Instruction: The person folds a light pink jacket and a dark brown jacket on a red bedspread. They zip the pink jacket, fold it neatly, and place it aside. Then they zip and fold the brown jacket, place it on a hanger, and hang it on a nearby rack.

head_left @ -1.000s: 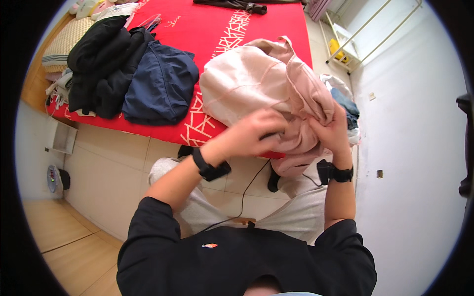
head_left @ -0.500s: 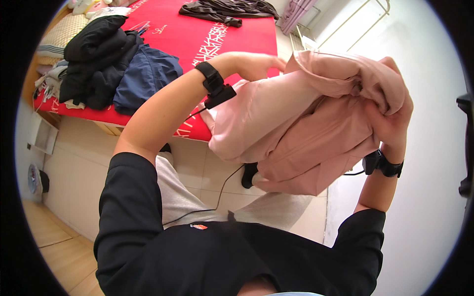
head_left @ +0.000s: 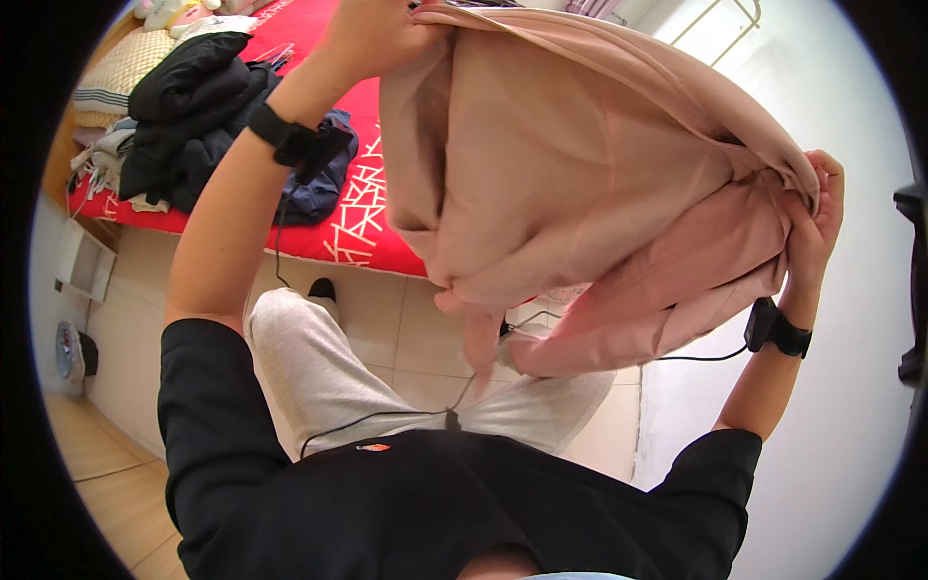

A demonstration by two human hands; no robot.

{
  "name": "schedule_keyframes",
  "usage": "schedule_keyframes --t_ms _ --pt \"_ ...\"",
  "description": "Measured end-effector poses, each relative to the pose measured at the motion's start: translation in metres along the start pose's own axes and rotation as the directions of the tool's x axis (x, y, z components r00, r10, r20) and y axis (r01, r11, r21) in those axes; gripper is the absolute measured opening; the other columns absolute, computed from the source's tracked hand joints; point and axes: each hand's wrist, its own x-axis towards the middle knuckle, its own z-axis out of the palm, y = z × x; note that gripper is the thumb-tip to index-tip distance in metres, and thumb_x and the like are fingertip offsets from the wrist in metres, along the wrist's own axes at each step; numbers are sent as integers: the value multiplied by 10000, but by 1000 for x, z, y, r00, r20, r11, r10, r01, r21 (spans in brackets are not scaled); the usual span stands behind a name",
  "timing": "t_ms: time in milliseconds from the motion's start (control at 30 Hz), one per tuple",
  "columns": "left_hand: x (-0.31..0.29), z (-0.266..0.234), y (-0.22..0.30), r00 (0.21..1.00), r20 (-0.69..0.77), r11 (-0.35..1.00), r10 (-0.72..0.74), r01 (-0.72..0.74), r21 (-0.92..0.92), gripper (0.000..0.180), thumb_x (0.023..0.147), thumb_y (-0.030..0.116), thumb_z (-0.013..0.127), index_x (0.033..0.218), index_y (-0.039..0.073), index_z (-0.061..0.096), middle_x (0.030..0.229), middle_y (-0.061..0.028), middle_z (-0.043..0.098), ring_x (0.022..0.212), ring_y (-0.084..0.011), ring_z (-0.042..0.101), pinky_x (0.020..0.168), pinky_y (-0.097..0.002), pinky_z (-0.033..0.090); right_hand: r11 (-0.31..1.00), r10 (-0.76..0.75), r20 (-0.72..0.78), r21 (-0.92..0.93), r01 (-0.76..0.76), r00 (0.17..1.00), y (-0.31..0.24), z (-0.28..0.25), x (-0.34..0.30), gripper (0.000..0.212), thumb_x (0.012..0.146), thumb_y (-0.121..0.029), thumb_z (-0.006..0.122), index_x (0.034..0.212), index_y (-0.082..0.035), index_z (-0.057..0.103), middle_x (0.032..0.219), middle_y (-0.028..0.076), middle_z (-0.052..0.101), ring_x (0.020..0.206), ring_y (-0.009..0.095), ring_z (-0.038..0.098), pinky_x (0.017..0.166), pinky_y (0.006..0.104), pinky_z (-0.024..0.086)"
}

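Note:
A smooth pink jacket (head_left: 580, 164) hangs spread in the air in front of me. Its upper edge is stretched taut between my two hands, and the cloth below droops in loose folds. My left hand (head_left: 382, 39) is closed on the upper left end of that edge, high above the bed; its fingertips are partly out of sight. At the other end, my right hand (head_left: 817, 217) grips bunched cloth with its fingers bent round the edge. Narrow, sleeve-like parts dangle at the bottom over my legs.
A bed with a red patterned cover (head_left: 362, 208) lies ahead. Black clothing (head_left: 184, 126) and a navy garment (head_left: 324, 188) are heaped on its left. A white wall (head_left: 851, 406) rises at the right, and cables run from my wrist straps (head_left: 290, 140).
My left hand has risen up and to the left, now gripping the jacket's edge. My right hand has moved slightly right and down. The bunched jacket has opened out between them.

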Motion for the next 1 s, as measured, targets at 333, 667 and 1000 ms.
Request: schedule_keyframes --t_ms 333,667,1000 --pt "-58 -128 -15 815 110 757 -569 571 -317 239 1088 167 696 871 86 637 718 76 539 620 -29 545 648 -237 509 971 -38 -207 -238 -13 978 50 -32 -10 154 1115 -95 680 1259 -46 704 1223 32 721 1150 120 657 1032 267 525" --pt "-122 84 136 873 464 669 149 257 -698 1045 713 250 1016 1622 98 523 1617 -184 581 1454 -363 591 1172 -477 503 982 -153 -219 -144 123 964 11 6 0 212 1153 -157 663 1328 -51 718 1187 36 751 1090 104 690 957 239 553" --pt "-129 47 99 691 702 611 -172 634 -474 206 963 39 678 1142 14 775 755 -127 674 717 -122 630 681 -328 551 947 38 -430 -272 -170 902 27 -22 -31 27 1051 -55 791 1042 -34 778 955 -35 716 899 50 618 831 203 513"
